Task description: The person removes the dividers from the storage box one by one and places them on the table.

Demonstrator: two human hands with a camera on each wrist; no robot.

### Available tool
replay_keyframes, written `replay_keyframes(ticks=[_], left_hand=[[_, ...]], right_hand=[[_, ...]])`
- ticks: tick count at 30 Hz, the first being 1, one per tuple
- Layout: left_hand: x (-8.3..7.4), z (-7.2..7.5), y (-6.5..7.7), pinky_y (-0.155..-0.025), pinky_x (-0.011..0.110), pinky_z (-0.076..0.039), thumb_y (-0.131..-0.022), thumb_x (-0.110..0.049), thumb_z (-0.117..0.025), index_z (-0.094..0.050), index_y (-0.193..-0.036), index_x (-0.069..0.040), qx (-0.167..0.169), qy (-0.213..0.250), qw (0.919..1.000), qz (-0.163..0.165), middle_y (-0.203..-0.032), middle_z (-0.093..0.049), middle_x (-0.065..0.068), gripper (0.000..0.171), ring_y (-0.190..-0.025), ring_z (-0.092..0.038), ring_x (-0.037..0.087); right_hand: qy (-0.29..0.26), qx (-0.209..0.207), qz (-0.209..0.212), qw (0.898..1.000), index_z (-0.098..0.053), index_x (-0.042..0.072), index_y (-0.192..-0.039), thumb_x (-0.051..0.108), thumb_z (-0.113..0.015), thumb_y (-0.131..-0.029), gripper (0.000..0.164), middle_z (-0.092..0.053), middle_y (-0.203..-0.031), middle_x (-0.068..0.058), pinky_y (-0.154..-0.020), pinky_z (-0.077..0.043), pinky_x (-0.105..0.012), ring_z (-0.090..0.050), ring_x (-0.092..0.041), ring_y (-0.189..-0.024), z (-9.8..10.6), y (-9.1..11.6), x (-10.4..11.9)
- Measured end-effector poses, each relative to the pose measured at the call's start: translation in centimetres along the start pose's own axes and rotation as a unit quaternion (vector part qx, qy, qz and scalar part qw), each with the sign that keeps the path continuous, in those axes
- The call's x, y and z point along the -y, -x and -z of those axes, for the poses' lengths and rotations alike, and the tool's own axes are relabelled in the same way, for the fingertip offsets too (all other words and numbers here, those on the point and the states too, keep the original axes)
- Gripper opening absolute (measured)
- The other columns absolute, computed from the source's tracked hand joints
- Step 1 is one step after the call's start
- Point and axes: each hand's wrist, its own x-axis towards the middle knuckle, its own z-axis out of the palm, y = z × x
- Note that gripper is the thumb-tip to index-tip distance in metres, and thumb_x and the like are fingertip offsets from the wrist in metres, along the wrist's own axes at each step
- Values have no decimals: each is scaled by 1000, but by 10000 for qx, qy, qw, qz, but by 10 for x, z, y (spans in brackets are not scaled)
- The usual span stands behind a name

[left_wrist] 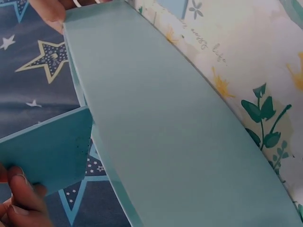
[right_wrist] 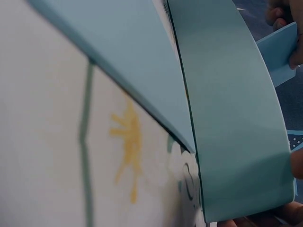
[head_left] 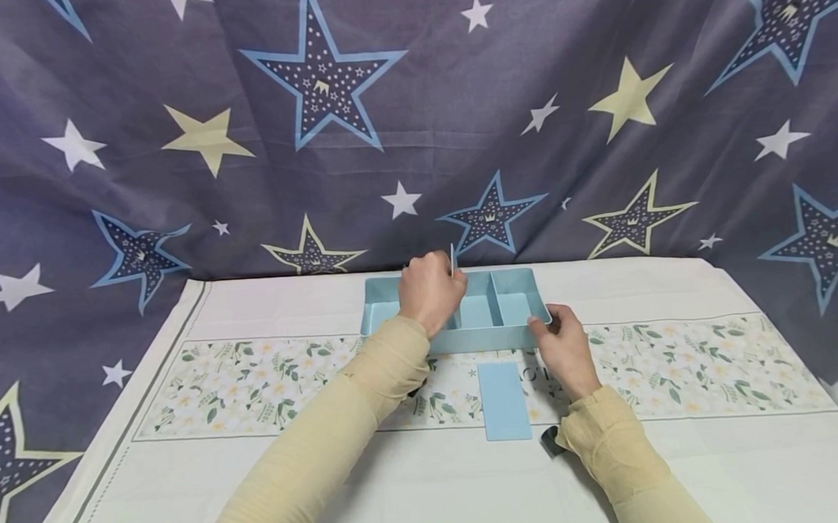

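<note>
head view: left hand [head_left: 431, 292] pinches a panel [left_wrist: 57, 151] it partly hides; right hand [head_left: 566, 348] grips the tray [head_left: 490, 339].

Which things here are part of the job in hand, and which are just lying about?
For the job:
blue box, held at one corner by the right hand
raised blue panel, pinched in the left hand
loose blue panel, probably, though untouched

Just about:
floral cloth
starry backdrop

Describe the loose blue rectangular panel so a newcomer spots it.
On the white floral-banded tablecloth, find the long pale-blue compartmented tray. Nearer the camera is a light-blue rectangular panel. Unlike the similar blue panel upright in the left hand, it lies flat, unheld.
</note>
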Motion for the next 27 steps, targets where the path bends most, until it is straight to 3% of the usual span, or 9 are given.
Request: replay_keyframes(ticks=[7, 14, 18, 24, 27], left_hand=[[-2, 5, 5, -47, 33, -42, -81, -21, -58, -54, -62, -15, 137, 564, 9981, 185, -53, -55, -1, 20, -46, -47, 14], [-5, 6, 14, -50, 30, -42, -84, -25, -58, -57, -68, -14, 434, 1463, 9864, 615, -55, -55, -1, 19, -47, -47, 12], [-7, 9, 24, -56, 31, -45, -83, -26, -59, -59, -67, -14, 637, 2071, 9714, 967, -55, -57, 0, 20, -47, -49, 13], [-11, 11, 44, -57, 32, -47, -83, -28, -60, -60, -70, -14, 1213, 3044, 9318, 1561, -55, -60, 3, 19, -47, -55, 17], [-12, 11, 53, -53, 33, -45, -83, -30, -60, -60, -71, -14, 1368, 3151, 9251, 1620, -54, -59, 3, 20, -47, -55, 18]], right_hand=[[-33, -24, 3, 10000, -42, 12, -123, 56, -45, -86, 57, -49, -114, -8, -79, -48, -44, -48, -17, -97, 1, 1, 1], [-6, -16, 5, 10000, -41, 12, -124, 57, -44, -86, 59, -49, -115, -8, -80, -48, -44, -48, -18, -97, 2, 1, 2], [10, -4, -5, 10000, -41, 12, -124, 57, -44, -86, 59, -49, -115, -8, -79, -48, -44, -47, -18, -98, 2, 2, 3], [56, 7, -10, 10000, -41, 12, -124, 57, -43, -87, 58, -49, -116, -8, -80, -48, -43, -47, -17, -99, 2, 2, 4], [35, 8, -10, 10000, -41, 13, -124, 58, -43, -86, 59, -49, -116, -8, -80, -48, -44, -47, -17, -99, 2, 2, 3]])
